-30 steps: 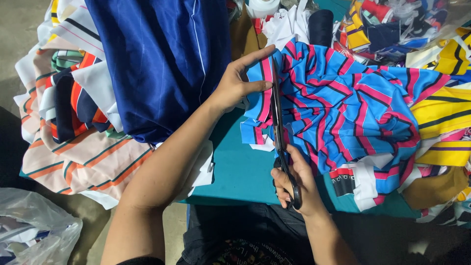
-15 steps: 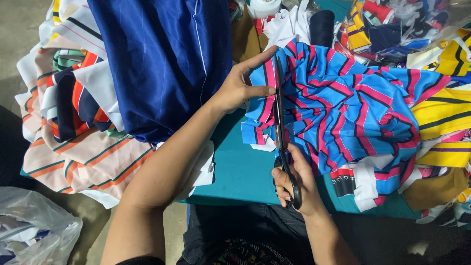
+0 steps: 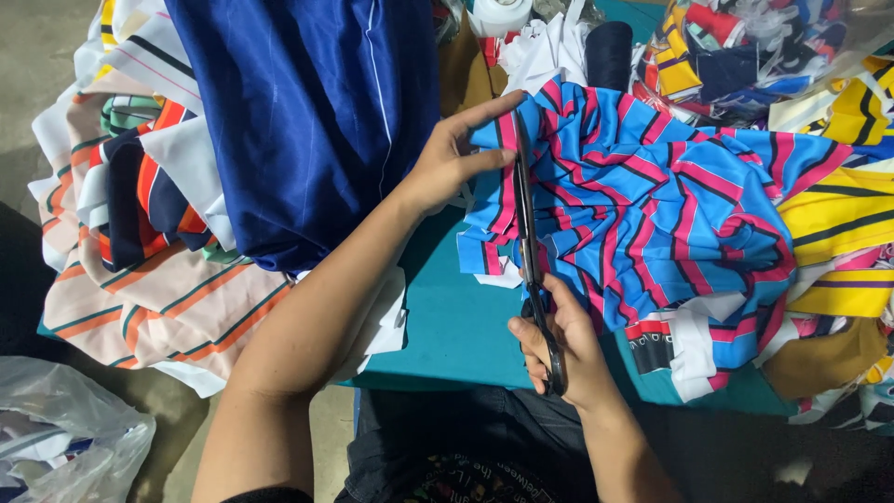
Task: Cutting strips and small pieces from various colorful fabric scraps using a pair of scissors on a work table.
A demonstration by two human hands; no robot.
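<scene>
Teal table (image 3: 447,326) w/ heaps of striped cloth all over. I see my left hand (image 3: 452,158) on the blue-pink striped fabric (image 3: 652,205) near the table's middle, fingers spread, thumb & forefinger pinching its left edge. Right hand (image 3: 563,340) at the near edge, fingers curled through the handles of black scissors (image 3: 529,242), blades lying along the fabric's left side. Navy cloth (image 3: 298,121) on the table's left.

Clear plastic bag (image 3: 65,433) (bottom left)
</scene>
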